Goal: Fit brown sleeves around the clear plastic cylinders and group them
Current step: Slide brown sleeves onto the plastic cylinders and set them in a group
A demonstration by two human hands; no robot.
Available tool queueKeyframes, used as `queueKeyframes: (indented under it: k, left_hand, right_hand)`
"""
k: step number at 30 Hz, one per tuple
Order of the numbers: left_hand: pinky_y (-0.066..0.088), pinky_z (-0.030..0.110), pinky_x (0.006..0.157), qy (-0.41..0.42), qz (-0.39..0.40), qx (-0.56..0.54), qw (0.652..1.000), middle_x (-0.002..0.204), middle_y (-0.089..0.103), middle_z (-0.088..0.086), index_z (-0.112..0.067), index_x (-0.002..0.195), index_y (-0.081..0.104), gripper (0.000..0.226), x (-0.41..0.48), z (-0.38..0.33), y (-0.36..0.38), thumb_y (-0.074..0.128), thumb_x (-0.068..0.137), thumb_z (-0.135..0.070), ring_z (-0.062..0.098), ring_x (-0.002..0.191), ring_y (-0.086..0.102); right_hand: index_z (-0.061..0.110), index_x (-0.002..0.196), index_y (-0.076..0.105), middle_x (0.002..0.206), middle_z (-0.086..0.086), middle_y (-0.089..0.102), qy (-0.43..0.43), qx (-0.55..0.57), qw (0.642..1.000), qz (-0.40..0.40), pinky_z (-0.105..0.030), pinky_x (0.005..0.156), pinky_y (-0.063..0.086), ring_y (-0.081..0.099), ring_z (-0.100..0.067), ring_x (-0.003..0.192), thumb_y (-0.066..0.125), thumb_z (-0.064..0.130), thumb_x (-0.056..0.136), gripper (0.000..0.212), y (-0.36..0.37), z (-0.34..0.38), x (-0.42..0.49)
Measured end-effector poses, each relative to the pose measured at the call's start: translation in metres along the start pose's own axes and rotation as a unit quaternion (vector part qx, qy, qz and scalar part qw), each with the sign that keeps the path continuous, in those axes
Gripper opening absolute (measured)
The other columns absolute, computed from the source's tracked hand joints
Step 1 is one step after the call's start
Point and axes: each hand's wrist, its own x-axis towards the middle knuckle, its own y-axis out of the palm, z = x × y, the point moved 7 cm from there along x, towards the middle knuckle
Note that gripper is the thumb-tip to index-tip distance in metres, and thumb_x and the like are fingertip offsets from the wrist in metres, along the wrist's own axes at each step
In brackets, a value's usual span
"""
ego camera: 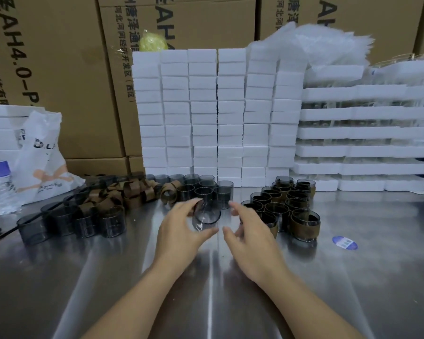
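Over the shiny steel worktop, the left hand grips a tilted smoky clear plastic cylinder; the right hand hovers beside it, loosely curled and empty. Best to steady it while fetching from the curled brown sleeves behind-left; the sleeved group stands right.
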Motion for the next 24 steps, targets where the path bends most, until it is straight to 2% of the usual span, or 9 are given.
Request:
queueKeyframes:
  k: [3,7,10,12,14,16,19,22,24]
  left_hand:
    - [0.050,0.026,0.103,0.172,-0.086,-0.008,0.981,0.130,0.060,-0.025,-0.034,0.137,0.067,0.065,-0.009,-0.057,-0.017,0.095,0.079,-0.033,0.007,0.125,0.059]
    - [0.050,0.025,0.102,0.220,-0.160,-0.072,0.960,0.133,0.060,-0.020,-0.031,0.139,0.066,0.063,-0.019,-0.093,-0.029,0.092,0.082,-0.023,0.017,0.127,0.060]
    - [0.050,0.021,0.101,0.191,-0.160,-0.101,0.963,0.135,0.062,-0.021,-0.031,0.141,0.066,0.066,-0.020,-0.091,-0.031,0.093,0.082,-0.019,0.016,0.130,0.061]
    - [0.053,0.019,0.097,0.125,-0.134,-0.159,0.970,0.132,0.067,-0.022,-0.035,0.140,0.065,0.068,-0.017,-0.082,-0.028,0.094,0.081,-0.018,0.011,0.129,0.064]
    - [0.057,0.022,0.092,0.046,-0.095,-0.265,0.958,0.125,0.075,-0.014,-0.030,0.133,0.070,0.060,-0.012,-0.074,-0.022,0.095,0.080,-0.018,0.009,0.122,0.069]
    - [0.058,0.028,0.096,-0.056,-0.022,-0.404,0.913,0.119,0.081,-0.002,-0.020,0.124,0.078,0.047,-0.006,-0.065,-0.009,0.096,0.081,-0.024,0.015,0.118,0.074]
    - [0.053,0.035,0.099,-0.245,0.143,-0.529,0.799,0.124,0.080,0.002,-0.018,0.122,0.083,0.061,-0.017,-0.054,0.020,0.090,0.077,-0.058,0.015,0.110,0.074]
    - [0.059,0.032,0.081,-0.342,0.216,-0.588,0.701,0.126,0.079,-0.003,-0.013,0.118,0.084,0.073,-0.030,-0.050,0.036,0.081,0.077,-0.074,0.012,0.088,0.074]
    - [0.061,0.030,0.069,-0.376,0.214,-0.604,0.670,0.123,0.079,-0.005,-0.011,0.119,0.084,0.079,-0.033,-0.046,0.040,0.081,0.076,-0.077,0.011,0.077,0.073]
  right_hand:
    - [0.041,0.153,0.048,0.126,0.022,0.060,-0.067,0.069,0.990,-0.106,-0.042,0.088,0.059,0.064,-0.008,0.099,0.062,0.023,0.103,0.055,-0.019,0.026,-0.002]
    - [0.041,0.150,0.050,0.130,0.023,0.061,-0.129,0.116,0.960,-0.221,-0.038,0.078,0.060,0.067,-0.015,0.104,0.054,0.022,0.098,0.055,-0.041,0.053,-0.010]
    - [0.036,0.154,0.049,0.134,0.023,0.058,-0.145,0.122,0.956,-0.223,-0.042,0.082,0.061,0.066,-0.016,0.110,0.054,0.017,0.101,0.057,-0.039,0.060,-0.012]
    - [0.029,0.156,0.050,0.139,0.020,0.059,-0.135,0.127,0.959,-0.214,-0.048,0.092,0.060,0.065,-0.017,0.118,0.055,0.018,0.103,0.055,-0.035,0.056,-0.012]
    - [0.028,0.157,0.051,0.146,0.018,0.057,-0.114,0.129,0.965,-0.198,-0.052,0.102,0.056,0.061,-0.017,0.129,0.057,0.023,0.103,0.055,-0.032,0.051,-0.010]
    - [0.030,0.158,0.050,0.148,0.018,0.055,-0.102,0.134,0.969,-0.181,-0.052,0.107,0.053,0.057,-0.015,0.134,0.061,0.025,0.099,0.060,-0.031,0.049,-0.010]
    - [0.035,0.159,0.047,0.148,0.018,0.055,-0.108,0.131,0.972,-0.165,-0.050,0.108,0.053,0.055,-0.015,0.136,0.065,0.025,0.093,0.069,-0.031,0.052,-0.011]
    - [0.031,0.157,0.050,0.145,0.017,0.056,-0.124,0.135,0.969,-0.165,-0.045,0.107,0.054,0.056,-0.014,0.136,0.066,0.025,0.089,0.070,-0.029,0.057,-0.012]
    - [0.031,0.153,0.053,0.143,0.018,0.057,-0.134,0.124,0.970,-0.163,-0.043,0.107,0.054,0.055,-0.014,0.137,0.066,0.028,0.088,0.066,-0.028,0.059,-0.012]
